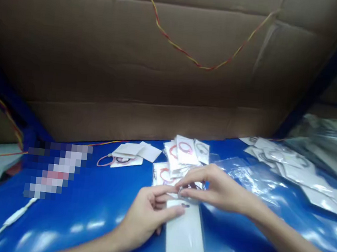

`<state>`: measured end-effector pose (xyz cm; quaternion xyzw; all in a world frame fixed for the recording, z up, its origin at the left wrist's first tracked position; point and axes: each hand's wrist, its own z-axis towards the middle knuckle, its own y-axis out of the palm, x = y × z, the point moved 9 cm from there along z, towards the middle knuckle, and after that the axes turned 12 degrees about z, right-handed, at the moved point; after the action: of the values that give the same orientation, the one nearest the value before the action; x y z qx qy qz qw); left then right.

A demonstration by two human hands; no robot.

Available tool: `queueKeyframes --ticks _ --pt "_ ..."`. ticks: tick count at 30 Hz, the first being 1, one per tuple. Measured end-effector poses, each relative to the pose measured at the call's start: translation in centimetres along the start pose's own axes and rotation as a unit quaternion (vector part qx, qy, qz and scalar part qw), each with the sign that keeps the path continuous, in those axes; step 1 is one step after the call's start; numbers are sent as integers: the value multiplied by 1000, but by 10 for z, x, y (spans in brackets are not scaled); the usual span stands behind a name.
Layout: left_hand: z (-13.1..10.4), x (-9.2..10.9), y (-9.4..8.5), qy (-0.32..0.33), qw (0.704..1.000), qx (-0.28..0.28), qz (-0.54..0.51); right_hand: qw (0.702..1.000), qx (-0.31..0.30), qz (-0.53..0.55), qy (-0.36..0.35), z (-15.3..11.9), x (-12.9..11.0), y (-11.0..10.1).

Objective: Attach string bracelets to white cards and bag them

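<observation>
My left hand [152,210] holds the edge of a long white card strip [187,236], thumb on top and fingers curled at its side. A small dark mark [185,205] shows on the strip by the thumb. Just above it, my right hand [213,189] pinches a thin greyish loop [180,191] between thumb and forefinger; its exact kind is too blurred to tell. Beyond both hands lies a pile of white cards [188,154] with pink and grey loops on them, some in clear wrapping. My right hand partly covers the nearest of these.
To the left, white cards [128,150] lie beside a pink loop [104,160]. Clear plastic bags [250,176] and a heap of packed cards [296,167] are on the right. A white cable [16,216] crosses the blue surface [88,205]. Cardboard [161,81] stands behind, with a twisted wire [204,68] hanging.
</observation>
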<state>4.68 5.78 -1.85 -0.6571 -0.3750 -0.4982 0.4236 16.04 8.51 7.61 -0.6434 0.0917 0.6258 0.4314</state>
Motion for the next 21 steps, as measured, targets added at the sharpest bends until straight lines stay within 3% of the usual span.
queueKeyframes --ticks 3,8,18,21 --pt "0 1 2 -7 1000 -9 7 998 22 40 36 -1 6 -5" --pt "-3 -1 3 -32 999 -10 20 998 37 40 20 -1 1 -8" --pt "-6 6 -2 8 1000 7 15 992 113 20 42 -1 9 -16" --pt "-7 10 -2 19 1000 9 -5 994 88 32 46 0 10 -11"
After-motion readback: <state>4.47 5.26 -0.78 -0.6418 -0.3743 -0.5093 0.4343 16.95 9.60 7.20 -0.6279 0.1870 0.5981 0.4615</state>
